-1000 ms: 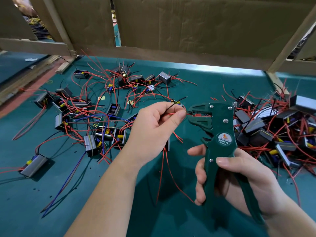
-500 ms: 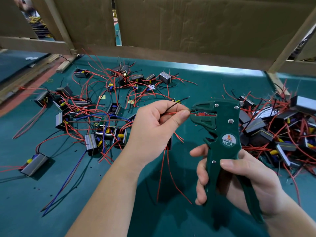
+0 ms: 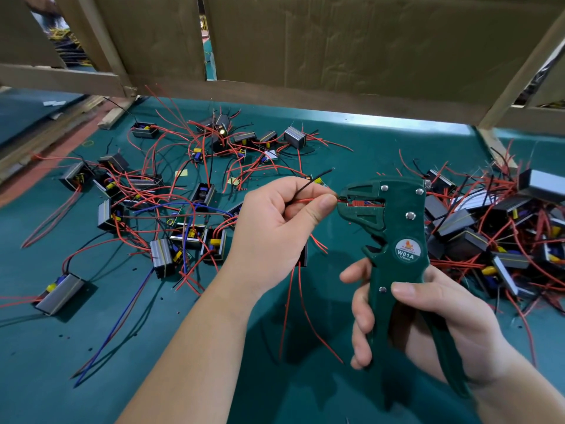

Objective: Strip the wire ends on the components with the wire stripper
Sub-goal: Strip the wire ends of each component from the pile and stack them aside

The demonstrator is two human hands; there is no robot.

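The left hand's (image 3: 275,228) thumb and forefinger pinch a red wire (image 3: 301,200) just left of the stripper (image 3: 394,228), and the wire's end reaches into the tool's jaws. A black wire (image 3: 315,179) pokes up out of the same grip, slanting toward the stripper's top. The other fingers curl over a dark component (image 3: 303,255) mostly hidden under the palm — two red leads hang from it, below and left of the stripper. The right hand (image 3: 428,325) grips the stripper's green handles from below, fingers (image 3: 360,316) wrapped round the left handle and thumb laid across the body under the round W01A label; how far the handles are squeezed cannot be told. Left of the stripper, components (image 3: 189,237) with red, black and blue wires lie scattered on the green table (image 3: 91,377) — right of it they lie in a dense heap (image 3: 489,231). Beyond the stripper stands a cardboard wall (image 3: 367,41) in a wooden frame (image 3: 61,78).
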